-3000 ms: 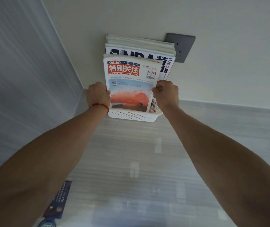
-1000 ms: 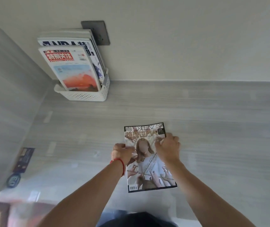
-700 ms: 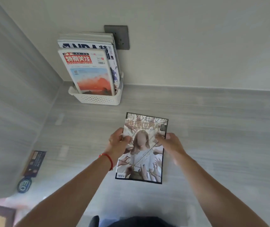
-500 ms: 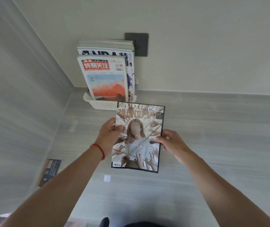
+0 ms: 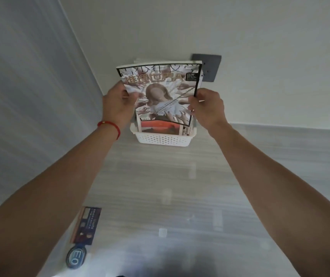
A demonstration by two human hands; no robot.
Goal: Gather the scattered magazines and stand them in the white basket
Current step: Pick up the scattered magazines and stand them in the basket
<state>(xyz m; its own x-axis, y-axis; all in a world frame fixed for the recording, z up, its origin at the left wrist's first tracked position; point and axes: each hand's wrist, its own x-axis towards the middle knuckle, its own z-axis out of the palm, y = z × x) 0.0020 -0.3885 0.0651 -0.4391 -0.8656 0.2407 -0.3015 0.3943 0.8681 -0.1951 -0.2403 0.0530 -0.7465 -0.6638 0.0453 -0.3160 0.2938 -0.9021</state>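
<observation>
I hold a magazine (image 5: 164,90) with a woman on its cover upright over the white basket (image 5: 163,139), which stands against the back wall. My left hand (image 5: 118,106) grips the magazine's left edge and my right hand (image 5: 207,108) grips its right edge. Its lower edge hangs just above the basket's rim, in front of the magazines standing inside. Of those, only the orange foot of the front cover (image 5: 160,127) and a sliver at the right show; the held magazine hides the rest.
The basket sits on a grey wood-grain counter (image 5: 180,196) in the corner between a grey side panel (image 5: 30,96) and the white back wall. A dark switch plate (image 5: 210,66) is on the wall behind the basket. A dark card with a round tag (image 5: 85,228) lies at the counter's left.
Both hands lifted the woman-cover magazine off the counter and carried it up and back to just above the basket. One magazine was set in the basket before that.
</observation>
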